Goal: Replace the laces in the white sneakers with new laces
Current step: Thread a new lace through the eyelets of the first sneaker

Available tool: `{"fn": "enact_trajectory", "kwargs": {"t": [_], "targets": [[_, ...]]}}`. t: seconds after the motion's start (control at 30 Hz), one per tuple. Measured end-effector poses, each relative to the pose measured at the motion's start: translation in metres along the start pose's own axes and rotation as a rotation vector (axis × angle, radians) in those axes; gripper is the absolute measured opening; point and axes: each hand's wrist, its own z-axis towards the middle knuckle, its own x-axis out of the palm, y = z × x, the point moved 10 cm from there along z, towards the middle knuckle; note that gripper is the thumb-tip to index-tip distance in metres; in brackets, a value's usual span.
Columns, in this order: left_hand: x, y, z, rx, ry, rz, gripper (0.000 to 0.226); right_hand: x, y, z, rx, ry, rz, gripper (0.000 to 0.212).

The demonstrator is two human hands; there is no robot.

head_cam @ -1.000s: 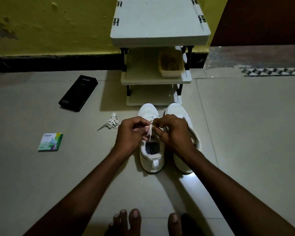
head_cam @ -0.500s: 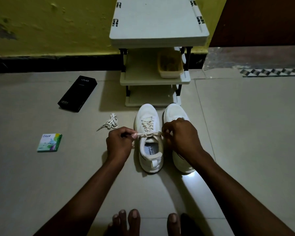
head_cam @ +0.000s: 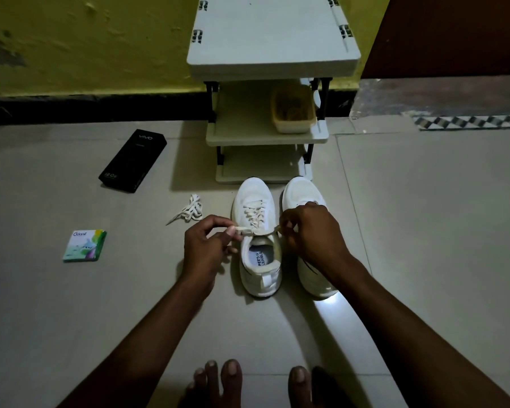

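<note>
On my feed the two white sneakers stand in the middle of the frame, toes toward the shelf rack [head_cam: 273, 33] at top centre. The laced sneaker [head_cam: 255, 198] is the left one of the pair in the frame, and its lace [head_cam: 255, 214] criss-crosses the eyelets up to the collar. The left hand [head_cam: 206, 245] pinches one free end between thumb and forefinger just left of the collar. The right hand [head_cam: 309, 231] pinches the other end just right of it, so the lace runs taut across the top of the tongue. That hand lies over the second sneaker [head_cam: 301, 191], so I cannot tell whether that shoe has a lace.

I judge the step in hand to be drawing the last crossing snug. To do it well I'd pull both ends outward with equal force and keep the flat lace untwisted. I'd also compare the two tails before tying, so neither comes up short. I'd avoid pulling upward, since the shoe looks light and could tip on the floor [head_cam: 424, 231].

A loose lace bundle [head_cam: 190, 212] lies just left of the shoes, with a black box [head_cam: 133, 160] at upper left and a green packet [head_cam: 85, 245] at mid left
</note>
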Motion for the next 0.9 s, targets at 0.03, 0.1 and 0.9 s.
{"fn": "enact_trajectory", "kwargs": {"t": [0.03,0.1,0.9], "targets": [[0.001,0.001,0.001,-0.013,0.012,-0.034,0.007,0.001,0.000,0.000,0.003,0.004,-0.007,0.010],[0.004,0.009,0.003,-0.068,0.028,-0.129,0.013,0.003,-0.001,0.000,0.007,0.009,-0.014,0.009],[-0.009,0.038,0.007,-0.166,-0.102,-0.259,0.014,0.000,0.004,-0.003,0.026,0.036,-0.080,0.010]]}}
